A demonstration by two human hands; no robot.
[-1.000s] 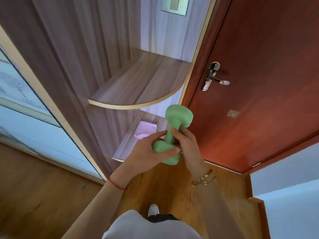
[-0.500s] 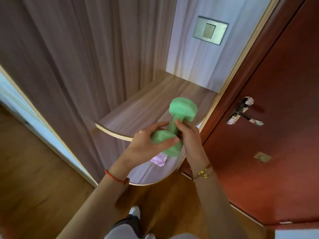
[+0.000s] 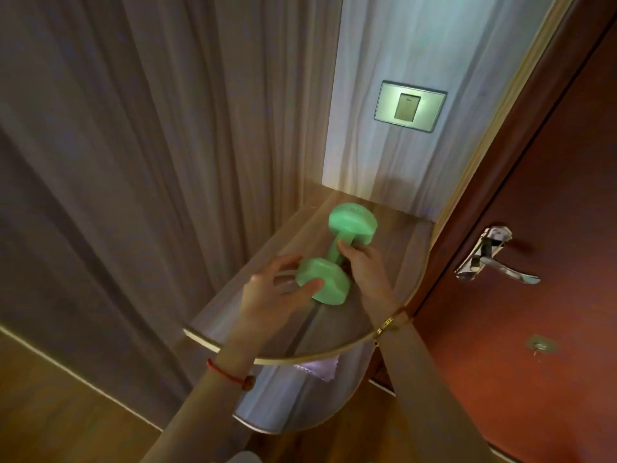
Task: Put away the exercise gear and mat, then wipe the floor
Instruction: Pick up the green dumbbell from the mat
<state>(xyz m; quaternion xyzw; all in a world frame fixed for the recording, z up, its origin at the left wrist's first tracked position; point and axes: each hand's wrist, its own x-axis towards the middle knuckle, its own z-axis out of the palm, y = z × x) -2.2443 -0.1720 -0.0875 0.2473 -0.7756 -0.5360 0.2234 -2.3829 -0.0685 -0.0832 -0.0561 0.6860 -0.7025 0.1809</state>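
- The left hand [image 3: 277, 289] has let go its hold. A second ago it wrapped the near end of the dumbbell [image 3: 337, 255]; now its fingers [image 3: 283, 262] are spread apart and only the thumb rests against that end.
- The dumbbell was held down near the lower shelf [image 3: 300, 409] and is now over the middle of the upper shelf [image 3: 230, 315]. Its bar points toward 1 o'clock, with the far end nearest the wall corner.
- The right hand [image 3: 364, 265], at 3 o'clock of the dumbbell, still has its fingers clamped on the bar just below the far end.
- I judge this piece of gear is all but put away, with only the right hand's release left. The mat and the floor wipe look to be still ahead.
- The left fingers are smeared by motion, so how far each is curled is unclear.
- The dumbbell's underside is hidden, so I cannot tell whether it already rests on the wood or hangs just above it.
- At 6 o'clock of the dumbbell, a pale cloth [image 3: 319, 367] on the lower shelf shows only one corner under the upper shelf's rim.
- No mat is in view. The door [image 3: 541, 329] at 3 o'clock is cut off by the frame.
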